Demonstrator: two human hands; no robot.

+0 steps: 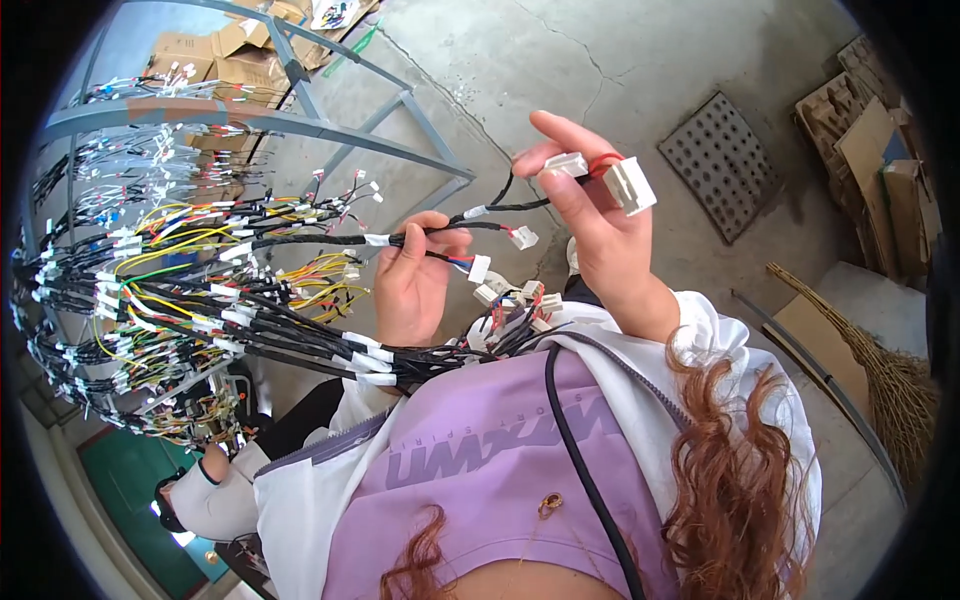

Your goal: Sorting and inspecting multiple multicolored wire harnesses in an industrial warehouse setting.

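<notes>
A black-sleeved wire harness (320,240) stretches from the bundle at the left to my hands. My left hand (408,295) is closed around its cable, thumb on top. Two branches leave that grip: one ends in a small white connector (523,237), the other in a white connector with blue and red wires (480,268). My right hand (615,250), farther right, pinches a white connector (567,164) between thumb and fingers. Beside the thumb sits a larger white connector (629,187) on red wires. More harness ends with white plugs (520,298) lie against my front.
Many hanging harnesses (140,300) fill the left side under a grey metal frame (300,125). Cardboard boxes (235,60) stand behind it. To the right are a perforated mat (718,165), stacked cardboard (865,150) and a straw broom (870,370). Another person (215,500) is at the lower left.
</notes>
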